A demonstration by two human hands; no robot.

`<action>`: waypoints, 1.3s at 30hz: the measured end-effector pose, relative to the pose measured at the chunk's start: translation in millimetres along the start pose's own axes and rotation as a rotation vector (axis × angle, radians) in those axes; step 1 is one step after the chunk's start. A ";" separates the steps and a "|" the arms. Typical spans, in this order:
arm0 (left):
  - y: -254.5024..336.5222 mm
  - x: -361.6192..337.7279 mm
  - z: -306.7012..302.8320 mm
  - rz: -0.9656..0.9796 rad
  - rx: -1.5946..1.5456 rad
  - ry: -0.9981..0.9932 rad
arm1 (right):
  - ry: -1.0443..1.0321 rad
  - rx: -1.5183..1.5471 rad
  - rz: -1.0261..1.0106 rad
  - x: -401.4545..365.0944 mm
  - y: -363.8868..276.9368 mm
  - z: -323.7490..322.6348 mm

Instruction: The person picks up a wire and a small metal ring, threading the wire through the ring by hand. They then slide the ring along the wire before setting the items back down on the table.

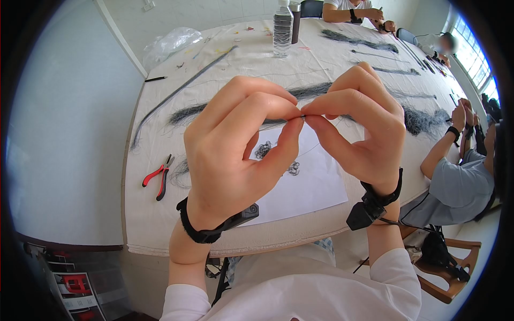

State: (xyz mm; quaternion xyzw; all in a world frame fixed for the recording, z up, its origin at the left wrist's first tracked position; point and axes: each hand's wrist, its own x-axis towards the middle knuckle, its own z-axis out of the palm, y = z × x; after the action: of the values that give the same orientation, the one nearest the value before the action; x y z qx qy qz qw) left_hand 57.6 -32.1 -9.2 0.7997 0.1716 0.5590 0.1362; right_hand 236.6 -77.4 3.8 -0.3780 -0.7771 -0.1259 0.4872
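A thin dark strand [303, 116] is pinched between thumb and finger by left hand [230, 142] and right hand [369, 131] above the cloth-covered table [142, 224]; probably light and springy, it is best gripped by its ends.

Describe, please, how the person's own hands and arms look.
The left hand and right hand are ungloved. Each wears a black wrist strap with a boxy black device; a dark cable shows beside the right one. White sleeves leave the forearms partly bare.
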 end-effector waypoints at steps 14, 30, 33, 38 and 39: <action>-0.5 0.0 0.2 -0.019 -0.002 -0.018 | 0.005 0.014 -0.007 0.9 -0.1 -1.1; 1.1 2.3 0.5 0.002 0.049 -0.041 | 0.060 0.046 -0.024 0.4 -1.7 1.3; -2.1 1.2 1.7 0.017 0.036 -0.031 | 0.034 0.045 -0.062 0.8 0.9 2.0; -2.7 0.5 2.1 0.010 0.017 -0.018 | 0.014 0.029 -0.060 -0.2 2.7 3.1; -3.2 0.5 2.1 0.015 0.016 -0.019 | 0.014 0.029 -0.060 0.0 2.3 2.7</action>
State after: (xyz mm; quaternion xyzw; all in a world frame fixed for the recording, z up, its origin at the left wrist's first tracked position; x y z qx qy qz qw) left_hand 59.3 -29.1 -10.8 0.8073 0.1688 0.5510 0.1272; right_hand 236.5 -74.3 2.0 -0.3463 -0.7866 -0.1316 0.4940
